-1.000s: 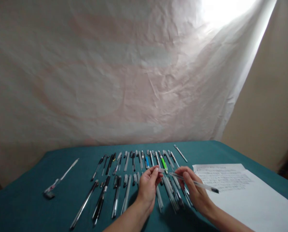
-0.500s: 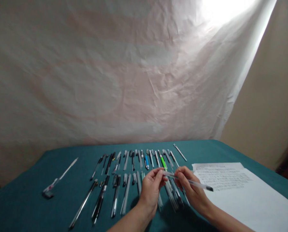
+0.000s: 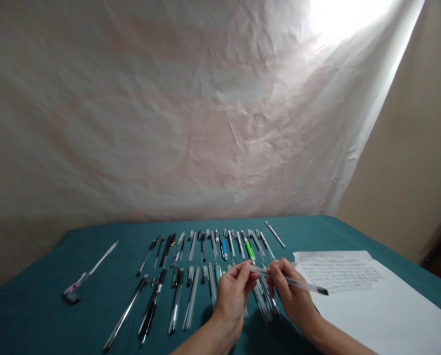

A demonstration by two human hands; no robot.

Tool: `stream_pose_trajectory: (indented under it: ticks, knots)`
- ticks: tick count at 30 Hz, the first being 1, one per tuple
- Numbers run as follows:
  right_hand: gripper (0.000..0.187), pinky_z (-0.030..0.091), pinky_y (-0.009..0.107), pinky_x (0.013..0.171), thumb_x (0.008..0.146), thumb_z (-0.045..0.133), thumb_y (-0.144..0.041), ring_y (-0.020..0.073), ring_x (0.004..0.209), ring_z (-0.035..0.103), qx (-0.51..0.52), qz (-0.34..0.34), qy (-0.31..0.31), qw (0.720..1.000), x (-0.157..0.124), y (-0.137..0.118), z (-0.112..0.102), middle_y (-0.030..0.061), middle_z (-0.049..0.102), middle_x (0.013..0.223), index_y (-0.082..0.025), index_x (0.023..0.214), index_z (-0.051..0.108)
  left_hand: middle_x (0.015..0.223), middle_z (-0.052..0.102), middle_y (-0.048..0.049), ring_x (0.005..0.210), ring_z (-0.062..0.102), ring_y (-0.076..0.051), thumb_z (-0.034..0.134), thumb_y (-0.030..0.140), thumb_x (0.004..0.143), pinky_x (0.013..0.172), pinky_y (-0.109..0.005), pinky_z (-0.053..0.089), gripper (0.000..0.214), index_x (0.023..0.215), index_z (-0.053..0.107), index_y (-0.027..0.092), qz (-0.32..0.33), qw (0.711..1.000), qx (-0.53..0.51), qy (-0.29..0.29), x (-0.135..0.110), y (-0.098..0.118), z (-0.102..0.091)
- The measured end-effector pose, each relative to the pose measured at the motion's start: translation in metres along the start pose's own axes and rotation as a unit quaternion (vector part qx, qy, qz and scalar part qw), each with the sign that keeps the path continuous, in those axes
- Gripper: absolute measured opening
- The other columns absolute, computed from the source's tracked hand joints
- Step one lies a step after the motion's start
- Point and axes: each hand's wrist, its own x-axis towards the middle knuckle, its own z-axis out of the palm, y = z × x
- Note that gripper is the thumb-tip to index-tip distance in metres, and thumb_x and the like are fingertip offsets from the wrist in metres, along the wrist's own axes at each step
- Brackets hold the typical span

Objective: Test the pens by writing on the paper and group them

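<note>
A clear-barrelled pen [image 3: 306, 284] with a dark end at its right lies nearly level in the air between my hands. My left hand [image 3: 230, 295] is closed, pinching the pen's left end between thumb and fingers. Around its middle, my right hand [image 3: 293, 294] is closed too, with the dark end sticking out past it over the paper. The fingertips hide parts of the pen. Under and behind my hands lie rows of pens, among them a green pen [image 3: 250, 250] and a blue-and-white pen [image 3: 223, 249].
Written sheets of white paper [image 3: 368, 315] lie at the right on the dark green tablecloth [image 3: 90, 323]. To the left lies a thin white stick-like item with crumpled clear wrapping [image 3: 72, 291]. A lone white pen [image 3: 275, 233] lies at the back. A pale cloth [image 3: 205, 123] hangs behind.
Both hands keep hold of the pen and have barely shifted, dropping slightly in view. The pens on the table have not moved.
</note>
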Motion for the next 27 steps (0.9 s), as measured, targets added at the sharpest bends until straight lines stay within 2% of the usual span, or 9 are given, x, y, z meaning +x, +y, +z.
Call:
stream_pose_trajectory:
  ticks: [16, 20, 27]
  knots:
    - [0.026, 0.036, 0.024, 0.056, 0.090, 0.041, -0.027, 0.0113, 0.053, 0.044, -0.021, -0.084, 0.029, 0.996, -0.008, 0.003, 0.006, -0.0028, 0.047, 0.059, -0.021, 0.064, 0.042, 0.071, 0.067, -0.0045, 0.063, 0.059, -0.009, 0.077, 0.030, 0.064, 0.065, -0.018, 0.049, 0.030, 0.085, 0.070, 0.010, 0.001, 1.000, -0.006, -0.015, -0.008, 0.005, 0.006]
    - [0.027, 0.036, 0.024, 0.054, 0.091, 0.040, -0.030, 0.0105, 0.050, 0.044, -0.009, -0.058, 0.026, 0.998, -0.004, 0.000, 0.004, -0.0038, 0.046, 0.057, -0.021, 0.065, 0.041, 0.071, 0.068, -0.0048, 0.062, 0.059, -0.009, 0.077, 0.030, 0.064, 0.066, -0.019, 0.050, 0.029, 0.083, 0.070, 0.009, -0.001, 1.000, -0.003, -0.015, -0.006, 0.006, 0.006]
    - [0.029, 0.038, 0.022, 0.046, 0.088, 0.042, -0.042, 0.0105, 0.045, 0.045, 0.083, 0.052, 0.010, 0.995, 0.006, -0.014, 0.002, -0.0046, 0.048, 0.053, -0.021, 0.070, 0.045, 0.072, 0.067, -0.0049, 0.064, 0.061, -0.010, 0.076, 0.027, 0.067, 0.066, -0.019, 0.050, 0.022, 0.080, 0.067, 0.011, 0.000, 1.000, -0.014, -0.025, 0.001, 0.005, 0.003]
